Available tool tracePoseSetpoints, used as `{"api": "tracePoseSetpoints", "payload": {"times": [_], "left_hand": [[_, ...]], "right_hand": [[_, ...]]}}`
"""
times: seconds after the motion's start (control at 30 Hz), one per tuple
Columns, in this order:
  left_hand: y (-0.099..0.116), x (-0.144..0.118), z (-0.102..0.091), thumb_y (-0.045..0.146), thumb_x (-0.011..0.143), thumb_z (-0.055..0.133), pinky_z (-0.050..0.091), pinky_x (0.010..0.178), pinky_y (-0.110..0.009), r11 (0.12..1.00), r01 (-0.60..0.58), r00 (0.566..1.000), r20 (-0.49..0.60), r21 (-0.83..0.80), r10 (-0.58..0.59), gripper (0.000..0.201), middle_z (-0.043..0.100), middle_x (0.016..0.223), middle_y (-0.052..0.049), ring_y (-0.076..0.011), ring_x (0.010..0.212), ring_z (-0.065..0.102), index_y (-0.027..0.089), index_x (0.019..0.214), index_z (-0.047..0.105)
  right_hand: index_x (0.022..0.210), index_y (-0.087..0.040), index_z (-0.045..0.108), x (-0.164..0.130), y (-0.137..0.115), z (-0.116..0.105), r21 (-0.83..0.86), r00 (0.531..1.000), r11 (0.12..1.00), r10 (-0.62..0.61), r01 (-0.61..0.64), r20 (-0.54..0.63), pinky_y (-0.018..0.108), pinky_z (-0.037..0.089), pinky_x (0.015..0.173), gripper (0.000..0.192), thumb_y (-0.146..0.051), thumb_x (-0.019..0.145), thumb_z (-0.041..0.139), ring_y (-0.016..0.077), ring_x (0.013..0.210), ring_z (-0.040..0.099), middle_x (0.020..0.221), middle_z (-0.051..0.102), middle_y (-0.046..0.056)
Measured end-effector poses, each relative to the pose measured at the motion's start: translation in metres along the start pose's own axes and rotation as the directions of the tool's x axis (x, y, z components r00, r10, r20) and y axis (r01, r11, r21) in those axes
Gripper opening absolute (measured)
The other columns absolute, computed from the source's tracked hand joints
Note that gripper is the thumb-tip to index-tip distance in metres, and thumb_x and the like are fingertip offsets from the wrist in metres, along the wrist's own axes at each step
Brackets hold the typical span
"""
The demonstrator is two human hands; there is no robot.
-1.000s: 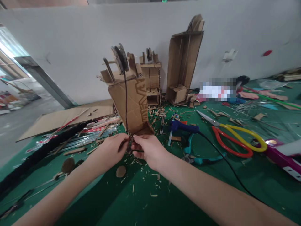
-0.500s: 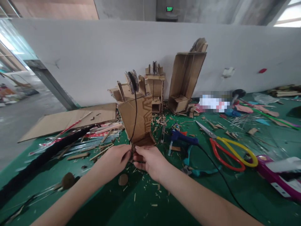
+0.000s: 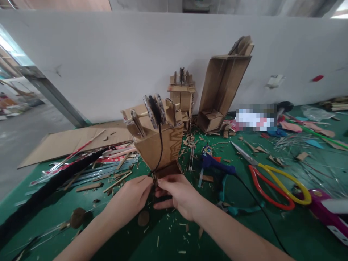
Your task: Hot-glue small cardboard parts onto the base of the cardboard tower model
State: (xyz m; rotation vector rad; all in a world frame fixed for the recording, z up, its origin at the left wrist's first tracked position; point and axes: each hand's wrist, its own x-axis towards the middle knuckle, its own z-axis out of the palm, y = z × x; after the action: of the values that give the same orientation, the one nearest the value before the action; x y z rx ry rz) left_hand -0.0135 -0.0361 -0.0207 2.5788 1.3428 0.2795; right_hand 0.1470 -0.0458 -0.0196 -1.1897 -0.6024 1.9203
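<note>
Pinching together at the foot of the cardboard tower, the left hand and right hand are gripping the black cord's lower end; the tower is standing on the green table, beside the glue gun.

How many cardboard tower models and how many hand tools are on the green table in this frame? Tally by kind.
Cardboard tower models: 3 – the near tower at the left hand and right hand, a small tower and a tall tower by the wall.
Scissors: 1
Glue gun: 1
Teal pliers: 1
Total: 6
</note>
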Motion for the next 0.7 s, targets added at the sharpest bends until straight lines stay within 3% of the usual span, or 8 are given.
{"api": "tracePoseSetpoints", "payload": {"times": [0.37, 0.7], "left_hand": [[0.003, 0.001, -0.011, 0.019, 0.089, 0.032, 0.037, 0.058, -0.026, 1.0, 0.014, 0.999, 0.049, 0.016, -0.014, 0.025, 0.055, 0.071, -0.001, -0.015, 0.064, 0.052, 0.02, 0.073, 0.051], [-0.005, 0.002, -0.007, 0.016, 0.089, 0.029, 0.038, 0.062, -0.026, 0.997, -0.046, 0.996, 0.082, 0.068, 0.041, 0.026, 0.055, 0.074, -0.003, -0.0159, 0.07, 0.053, 0.019, 0.079, 0.053]], "right_hand": [[0.076, -0.014, 0.055, -0.002, 0.008, 0.007, 0.058, 0.99, 0.994, -0.082, 0.089, -0.115, 0.026, 0.056, 0.043, 0.01, -0.018, 0.073, 0.062, 0.009, 0.058, 0.052, 0.07, 0.05, -0.001], [0.069, -0.012, 0.055, 0.0, -0.009, 0.001, -0.053, 1.0, 0.999, -0.001, 0.0, -0.013, 0.025, 0.056, 0.044, 0.006, -0.012, 0.074, 0.059, 0.0101, 0.058, 0.053, 0.063, 0.051, 0.0]]}}
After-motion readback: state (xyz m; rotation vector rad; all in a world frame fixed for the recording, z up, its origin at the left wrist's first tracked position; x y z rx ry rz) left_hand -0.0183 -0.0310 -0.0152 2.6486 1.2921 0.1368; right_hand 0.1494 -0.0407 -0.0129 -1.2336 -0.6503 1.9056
